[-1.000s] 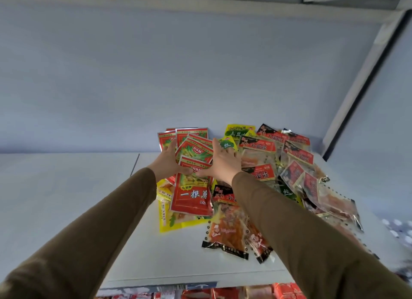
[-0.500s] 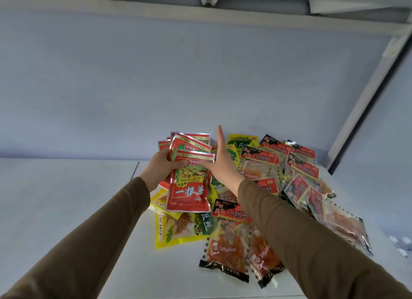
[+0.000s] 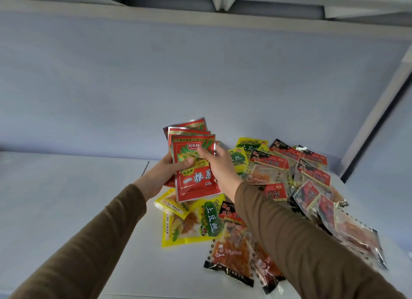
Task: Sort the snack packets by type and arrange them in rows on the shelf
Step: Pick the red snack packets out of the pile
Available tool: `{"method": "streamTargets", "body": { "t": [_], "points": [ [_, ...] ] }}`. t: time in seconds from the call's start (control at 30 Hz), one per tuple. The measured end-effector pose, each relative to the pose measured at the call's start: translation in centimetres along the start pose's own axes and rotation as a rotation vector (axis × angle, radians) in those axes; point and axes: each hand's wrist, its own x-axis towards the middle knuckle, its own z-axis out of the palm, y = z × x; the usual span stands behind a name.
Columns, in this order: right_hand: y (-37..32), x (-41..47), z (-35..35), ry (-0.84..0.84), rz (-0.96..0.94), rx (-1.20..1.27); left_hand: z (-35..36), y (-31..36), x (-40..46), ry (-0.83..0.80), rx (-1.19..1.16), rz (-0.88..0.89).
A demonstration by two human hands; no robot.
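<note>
Above the white shelf (image 3: 66, 209), a fanned stack of red packets (image 3: 196, 182) is held up off the pile, so it's clear of the surface. The stack is gripped from the left side by the left hand (image 3: 162, 176), thumb laid across the front packet and fingers tucked behind. The right edge is pinched by the right hand (image 3: 217, 165), fingertips curled onto the front face near the top. At least three or four red packets are fanned out there, though the exact count can't really be made out since they overlap.

Just under the stack, a couple of yellow packets (image 3: 191, 225) with green labels are lying flat on the shelf. More yellow ones (image 3: 245, 151) are spotted further back, just beside the right hand. To the right, a loose heap of black-and-red topped packets (image 3: 312, 173) is spread out, overlapping each other. Near the front edge, two clear packets with orange strips inside (image 3: 229, 256) are partly hidden by the right sleeve (image 3: 312, 243). Both arms are covered in brown sleeves. A pale blue back panel (image 3: 178, 75) is seen behind everything.
</note>
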Motion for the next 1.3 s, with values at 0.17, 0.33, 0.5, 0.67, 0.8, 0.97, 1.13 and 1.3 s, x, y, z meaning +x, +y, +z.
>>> {"method": "streamTargets", "body": {
  "t": [0.17,0.33,0.5,0.67,0.8,0.97,1.13,1.3],
  "points": [
    [-1.2,0.0,2.5,-0.068,0.066,-0.082,-1.4,-1.2,-1.1,0.017,-0.155,-0.006],
    [-3.4,2.2,-1.3,0.14,0.001,-0.26,-5.5,-2.3,-3.0,0.113,-0.267,-0.034],
    [-2.2,3.4,-2.9,0.173,0.206,-0.296,-7.6,-3.2,-3.6,0.129,-0.343,-0.114],
    [-0.4,4.4,-0.7,0.158,0.336,-0.284,-7.2,-4.1,-2.3,0.017,-0.401,-0.191],
    [1.0,5.4,0.9,0.19,0.309,-0.333,-6.7,-4.7,-1.1,-0.002,-0.486,-0.25],
    [1.6,6.2,1.7,0.166,0.373,-0.238,-6.3,-5.2,-0.5,-0.04,-0.521,-0.256],
    [2.3,6.7,1.9,0.103,0.388,-0.163,-6.6,-5.3,-0.3,-0.058,-0.505,-0.254],
    [2.6,6.8,2.1,0.074,0.284,-0.126,-7.4,-5.1,-0.4,-0.025,-0.487,-0.247]
  ]
}}
